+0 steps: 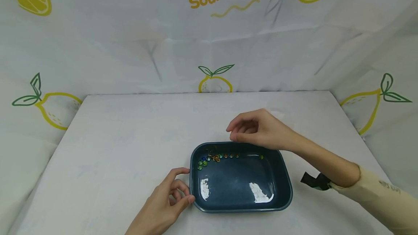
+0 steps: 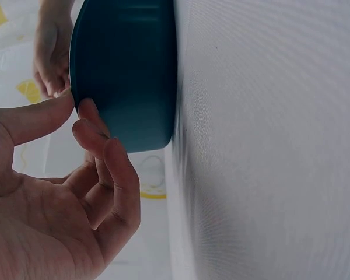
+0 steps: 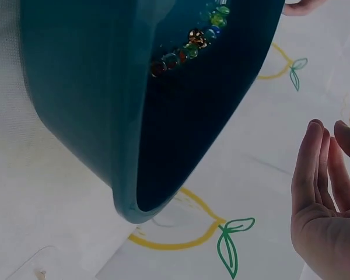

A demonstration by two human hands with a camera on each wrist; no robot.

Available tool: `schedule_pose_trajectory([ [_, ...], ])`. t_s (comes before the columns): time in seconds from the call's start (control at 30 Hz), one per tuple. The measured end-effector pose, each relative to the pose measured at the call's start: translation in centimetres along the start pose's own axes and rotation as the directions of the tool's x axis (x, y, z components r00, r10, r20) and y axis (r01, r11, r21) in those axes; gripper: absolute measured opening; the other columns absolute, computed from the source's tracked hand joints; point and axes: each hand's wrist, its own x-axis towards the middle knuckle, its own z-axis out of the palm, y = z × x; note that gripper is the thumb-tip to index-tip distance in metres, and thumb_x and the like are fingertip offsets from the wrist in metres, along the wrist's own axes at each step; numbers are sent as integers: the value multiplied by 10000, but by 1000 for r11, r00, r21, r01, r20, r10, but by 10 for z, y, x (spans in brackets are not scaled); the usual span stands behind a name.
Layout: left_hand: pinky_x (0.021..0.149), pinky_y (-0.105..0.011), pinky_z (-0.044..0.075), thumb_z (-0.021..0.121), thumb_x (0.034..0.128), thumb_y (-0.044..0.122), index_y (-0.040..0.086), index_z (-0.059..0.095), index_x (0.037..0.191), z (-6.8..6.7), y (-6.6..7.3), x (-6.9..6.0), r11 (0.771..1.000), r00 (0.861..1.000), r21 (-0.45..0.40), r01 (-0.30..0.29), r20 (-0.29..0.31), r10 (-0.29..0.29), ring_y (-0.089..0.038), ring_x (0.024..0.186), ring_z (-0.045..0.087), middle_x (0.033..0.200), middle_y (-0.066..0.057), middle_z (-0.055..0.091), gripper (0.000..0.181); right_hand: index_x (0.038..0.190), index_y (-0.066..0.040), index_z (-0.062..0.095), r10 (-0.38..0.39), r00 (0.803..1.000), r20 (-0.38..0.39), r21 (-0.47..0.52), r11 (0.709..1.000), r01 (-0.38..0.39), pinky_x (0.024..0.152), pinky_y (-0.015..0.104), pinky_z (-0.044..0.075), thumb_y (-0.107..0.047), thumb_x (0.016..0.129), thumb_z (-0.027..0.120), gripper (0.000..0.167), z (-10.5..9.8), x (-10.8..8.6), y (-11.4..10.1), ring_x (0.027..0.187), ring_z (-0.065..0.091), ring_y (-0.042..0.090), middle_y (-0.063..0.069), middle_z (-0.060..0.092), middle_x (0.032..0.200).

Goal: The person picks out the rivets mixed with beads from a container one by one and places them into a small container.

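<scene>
1 dark teal tray, on white table at approx 5 o'clock from head-view centre. 2 hands. L hand at tray's 8–9 o'clock: fingers loosely bent, thumb + fingertips touching tray wall/rim from outside, no full grip. R hand over tray's far edge, approx 1 o'clock: fingers half curled, gap betw. thumb & fingertips, nothing seen in its grip.

Beads in tray: approx 10 glass (green, blue, orange, clear), strung out along edge from 9–10 to 12 o'clock, incl. 1 green alone nr 2 o'clock. Plus 1 gold cluster at 11, no. of pcs can't tell.

Backdrop: 3 lemons (9, 12, 3 o'clock), 2 slices up top. 1 beige sleeve, R arm.
</scene>
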Motion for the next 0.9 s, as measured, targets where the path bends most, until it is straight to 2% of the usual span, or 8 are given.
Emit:
schedule_pose_trajectory([
  [0.13, 605, -227, 493, 835, 960, 194, 171, 508, 1499, 0, 0, 0, 1000, 1000, 1, -5, 2, 5, -61, 712, 587, 930, 40, 697, 631, 1125, -85, 793, -13, 999, 38, 15, 1000, 13, 778, 265, 649, -49, 963, 804, 166, 4, 3, 0, 834, 754, 119, 9, 814, 960],
  [0.57, 610, -230, 496, 837, 956, 181, 163, 506, 1501, 0, 0, 0, 1000, 1000, -5, 7, 3, -7, -70, 720, 589, 934, 31, 695, 638, 1151, -116, 793, 37, 986, 162, 57, 997, -47, 770, 285, 652, -144, 967, 824, 189, 21, 12, 0, 837, 762, 186, 7, 798, 950],
  [0.7, 612, -230, 496, 832, 962, 187, 166, 504, 1502, -1, -1, 0, 1000, 1000, -6, -3, 7, 3, -65, 722, 591, 940, 32, 698, 632, 1159, -91, 786, 35, 983, 180, 74, 996, -49, 776, 283, 651, -145, 974, 813, 194, 24, 12, 1, 852, 767, 256, 23, 798, 953],
  [0.9, 609, -230, 496, 828, 966, 191, 166, 501, 1504, -1, -1, 0, 1000, 1000, -9, -11, 11, 11, -62, 719, 592, 941, 30, 701, 630, 1178, -30, 773, 30, 978, 206, 107, 993, -53, 800, 279, 652, -117, 985, 792, 213, 31, 13, 3, 869, 777, 276, 56, 809, 970],
])
